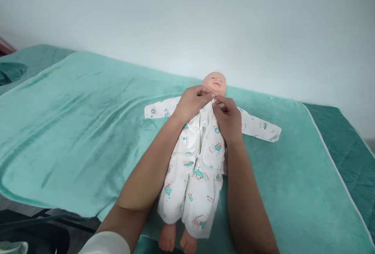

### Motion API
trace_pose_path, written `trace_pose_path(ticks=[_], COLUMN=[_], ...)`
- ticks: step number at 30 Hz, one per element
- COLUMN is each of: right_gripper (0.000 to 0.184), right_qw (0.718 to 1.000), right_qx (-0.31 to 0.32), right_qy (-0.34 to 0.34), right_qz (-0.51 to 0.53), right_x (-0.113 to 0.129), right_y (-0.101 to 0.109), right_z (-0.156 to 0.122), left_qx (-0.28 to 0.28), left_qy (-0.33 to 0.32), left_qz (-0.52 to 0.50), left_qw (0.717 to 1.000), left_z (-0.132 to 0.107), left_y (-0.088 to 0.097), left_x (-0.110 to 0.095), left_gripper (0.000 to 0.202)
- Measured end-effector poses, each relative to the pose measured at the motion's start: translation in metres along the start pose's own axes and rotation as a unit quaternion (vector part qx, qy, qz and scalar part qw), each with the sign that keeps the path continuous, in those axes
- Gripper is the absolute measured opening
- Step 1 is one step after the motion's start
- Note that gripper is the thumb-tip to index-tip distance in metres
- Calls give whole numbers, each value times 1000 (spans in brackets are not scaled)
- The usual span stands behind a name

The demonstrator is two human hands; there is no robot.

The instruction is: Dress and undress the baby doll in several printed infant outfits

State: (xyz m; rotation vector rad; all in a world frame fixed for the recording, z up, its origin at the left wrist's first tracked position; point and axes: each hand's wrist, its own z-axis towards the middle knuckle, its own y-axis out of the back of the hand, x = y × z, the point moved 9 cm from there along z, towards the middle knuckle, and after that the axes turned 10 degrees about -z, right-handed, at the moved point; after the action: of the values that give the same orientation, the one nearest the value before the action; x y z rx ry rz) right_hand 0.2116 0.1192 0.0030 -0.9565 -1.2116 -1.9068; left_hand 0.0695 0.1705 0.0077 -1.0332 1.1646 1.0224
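A baby doll [217, 79] lies on its back, its head toward the wall and its bare feet toward me. It wears a white printed baby jacket [215, 146] and matching trousers [202, 199]. The sleeves spread out to both sides. Below the collar the jacket front parts along its middle edge. At the neckline my left hand [195, 100] pinches the collar, fingers closed. Right beside it my right hand [230, 117] grips the jacket's front edge between thumb and fingers. The fingertips of both hands nearly meet under the doll's chin and cover the top fastening.
A light green blanket [73, 129] with some creases lies under the doll. Darker green quilted bedding [345, 144] shows at the right and far left. A pale wall [187, 20] rises behind. Dark objects [38, 230] stand on the floor at lower left.
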Motion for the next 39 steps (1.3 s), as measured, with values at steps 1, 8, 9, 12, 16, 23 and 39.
trace_pose_path(ticks=[1, 8, 9, 12, 16, 23, 39], right_gripper=[23, 27, 27, 27, 25, 21, 19], right_qw=[1000, 1000, 1000, 1000, 999, 999, 998], right_qx=[0, 14, 14, 16, 15, 20, -26], right_qy=[2, -1, -6, -19, -25, -18, -49], right_qz=[-6, 9, 12, 16, 25, 36, -1], right_x=[1, 1, -1, -4, -6, -2, -10], right_y=[0, 0, 0, -1, -2, -3, 4], right_z=[0, 0, 0, 1, 1, 2, 0], left_qx=[4, 8, 8, 5, 5, 19, -62], left_qy=[-2, -5, -4, -2, -13, -34, -61], left_qz=[8, 35, 31, 28, 47, 93, 201], left_qw=[1000, 999, 999, 1000, 999, 995, 976], left_z=[-1, -4, -4, -4, -5, -4, -4], left_y=[-1, -3, -4, -4, -4, -8, 1], left_x=[-1, -4, -4, -4, -4, -5, -11], left_gripper=[21, 22, 23, 25, 27, 30, 9])
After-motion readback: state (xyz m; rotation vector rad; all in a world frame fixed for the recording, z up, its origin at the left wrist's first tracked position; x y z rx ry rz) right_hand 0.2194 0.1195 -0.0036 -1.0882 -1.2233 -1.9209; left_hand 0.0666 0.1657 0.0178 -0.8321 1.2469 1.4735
